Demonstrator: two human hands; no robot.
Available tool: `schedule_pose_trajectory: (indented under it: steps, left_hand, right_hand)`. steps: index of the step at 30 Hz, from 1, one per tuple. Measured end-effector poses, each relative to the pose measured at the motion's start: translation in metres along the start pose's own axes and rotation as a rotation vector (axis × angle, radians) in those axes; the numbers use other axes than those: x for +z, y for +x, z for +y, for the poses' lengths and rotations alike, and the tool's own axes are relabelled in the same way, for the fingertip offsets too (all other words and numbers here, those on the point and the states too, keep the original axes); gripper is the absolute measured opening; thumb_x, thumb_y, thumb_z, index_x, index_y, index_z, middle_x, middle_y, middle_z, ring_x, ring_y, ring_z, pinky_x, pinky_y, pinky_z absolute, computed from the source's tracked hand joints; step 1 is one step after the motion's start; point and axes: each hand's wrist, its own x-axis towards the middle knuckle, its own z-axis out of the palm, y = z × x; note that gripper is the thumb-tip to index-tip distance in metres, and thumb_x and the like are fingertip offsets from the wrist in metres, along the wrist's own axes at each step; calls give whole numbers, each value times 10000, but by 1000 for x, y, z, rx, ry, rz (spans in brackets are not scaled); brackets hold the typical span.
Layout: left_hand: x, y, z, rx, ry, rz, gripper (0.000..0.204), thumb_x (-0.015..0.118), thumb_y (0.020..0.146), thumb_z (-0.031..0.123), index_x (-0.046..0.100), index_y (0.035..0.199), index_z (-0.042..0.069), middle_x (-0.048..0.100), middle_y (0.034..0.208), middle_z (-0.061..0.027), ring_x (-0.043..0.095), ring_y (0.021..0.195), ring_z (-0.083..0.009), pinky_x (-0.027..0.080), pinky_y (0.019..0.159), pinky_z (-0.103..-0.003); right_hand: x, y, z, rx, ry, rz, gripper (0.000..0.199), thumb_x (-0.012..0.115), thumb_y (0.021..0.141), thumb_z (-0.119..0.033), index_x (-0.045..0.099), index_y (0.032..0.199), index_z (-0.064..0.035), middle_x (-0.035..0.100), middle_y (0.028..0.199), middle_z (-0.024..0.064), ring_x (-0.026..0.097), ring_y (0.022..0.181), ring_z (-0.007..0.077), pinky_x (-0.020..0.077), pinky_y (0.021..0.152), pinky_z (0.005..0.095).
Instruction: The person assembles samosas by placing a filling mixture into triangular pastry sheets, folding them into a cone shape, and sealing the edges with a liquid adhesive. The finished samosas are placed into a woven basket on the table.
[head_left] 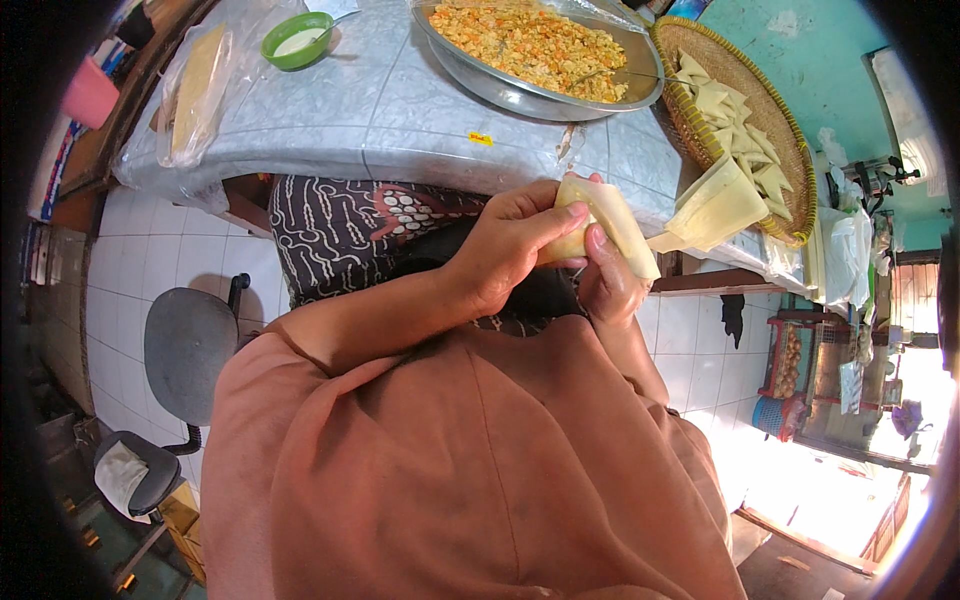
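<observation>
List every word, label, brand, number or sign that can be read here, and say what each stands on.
Readable text: none.
Yellow sticker on the table: dark marks, too small to read.
White sheet at the wall: too blurred to tell whether it bears writing.
Wrapper in the hands: no print seen.
Green bowl: no print seen.

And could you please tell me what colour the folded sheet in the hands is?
The folded sheet is pale yellow, best seen in the head view.
</observation>
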Motion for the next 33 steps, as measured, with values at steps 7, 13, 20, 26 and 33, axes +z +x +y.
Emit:
schedule_pose_trajectory:
  steps: [7, 13, 20, 26, 33]
  left_hand:
    - [0, -3, 2, -60, -94, -17, 293, 521, 889, 248, 555, 1103, 51, 594, 1028, -51, 588, 903, -134, 519, 764, -306]
    - [-4, -6, 0, -105, -138, -12, 299, 499, 899, 256, 547, 1107, 46, 592, 1036, -63, 592, 918, -148, 521, 772, -331]
    - [-8, -8, -4, -108, -205, -5, 352, 465, 910, 317, 532, 1119, 42, 590, 1054, -76, 583, 966, -176, 504, 819, -364]
    - [-6, -8, 2, -248, -278, 33, 449, 443, 907, 405, 520, 1136, 27, 586, 1095, -99, 578, 1002, -207, 493, 845, -370]
    - [-16, -2, 6, -353, -318, 50, 464, 420, 912, 392, 498, 1150, 2, 575, 1120, -121, 581, 1004, -242, 513, 806, -390]
  right_hand:
    - [-8, 10, 4, -299, -350, -135, 366, 524, 829, -166, 554, 1146, 14, 501, 1223, 165, 375, 1224, 315, 234, 1045, 426]
    - [-16, 12, 4, -477, -715, -174, 345, 503, 831, -228, 592, 1108, -42, 513, 1214, 142, 389, 1207, 330, 211, 1049, 468]
    - [-17, 14, -8, -612, -1088, -236, 330, 512, 799, -288, 635, 1035, -93, 533, 1187, 107, 412, 1184, 315, 206, 1044, 476]
    - [-12, 14, -23, -612, -1255, -291, 320, 566, 752, -277, 648, 1024, -130, 555, 1158, 82, 426, 1176, 291, 188, 1040, 486]
    - [-12, 16, -36, -608, -1389, -410, 397, 610, 705, -357, 638, 1060, -184, 582, 1125, 67, 440, 1162, 307, 171, 1039, 506]
